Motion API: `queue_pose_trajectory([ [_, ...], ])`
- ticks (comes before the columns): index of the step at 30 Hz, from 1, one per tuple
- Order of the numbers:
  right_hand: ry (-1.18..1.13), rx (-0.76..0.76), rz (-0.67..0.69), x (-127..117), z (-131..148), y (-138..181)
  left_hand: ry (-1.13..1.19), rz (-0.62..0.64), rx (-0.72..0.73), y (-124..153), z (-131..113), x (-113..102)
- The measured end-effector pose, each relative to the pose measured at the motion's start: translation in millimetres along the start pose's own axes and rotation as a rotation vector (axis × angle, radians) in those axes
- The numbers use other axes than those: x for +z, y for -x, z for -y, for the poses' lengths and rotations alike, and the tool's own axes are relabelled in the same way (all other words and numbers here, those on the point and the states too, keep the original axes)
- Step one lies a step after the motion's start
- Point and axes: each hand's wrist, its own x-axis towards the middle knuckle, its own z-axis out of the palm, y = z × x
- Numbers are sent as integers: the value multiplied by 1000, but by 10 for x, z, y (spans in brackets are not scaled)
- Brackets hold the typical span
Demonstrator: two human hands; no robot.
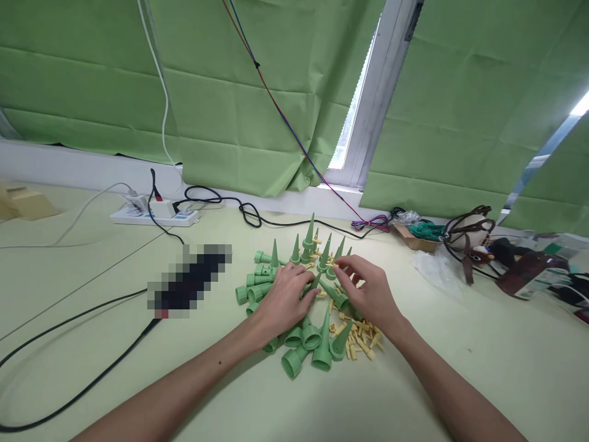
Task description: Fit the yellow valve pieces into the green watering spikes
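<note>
A heap of green plastic cone spikes [309,337] lies in the middle of the pale table, some standing upright, others on their sides. Small yellow peg pieces [361,341] are scattered among them on the right. My left hand [284,298] rests on the heap with fingers curled around a green cone [314,283]. My right hand [368,290] hovers over the pile beside it, thumb and forefinger pinched on a small yellow piece [334,265].
A white power strip [154,213] with plugs sits at the back left, black cables [69,344] trailing across the table. A pixelated dark object [191,280] lies left of the heap. Bags, straps and clutter [478,245] fill the right back. Green curtains hang behind.
</note>
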Motion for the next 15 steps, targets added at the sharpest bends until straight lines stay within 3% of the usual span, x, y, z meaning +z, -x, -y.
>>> queue_pose_trajectory([
  [7, -5, 8, 4, 2, 1, 3, 25, -28, 17, 0, -32, -7],
  [15, -13, 6, 14, -1, 14, 7, 130, -213, -77, -37, -120, -85],
])
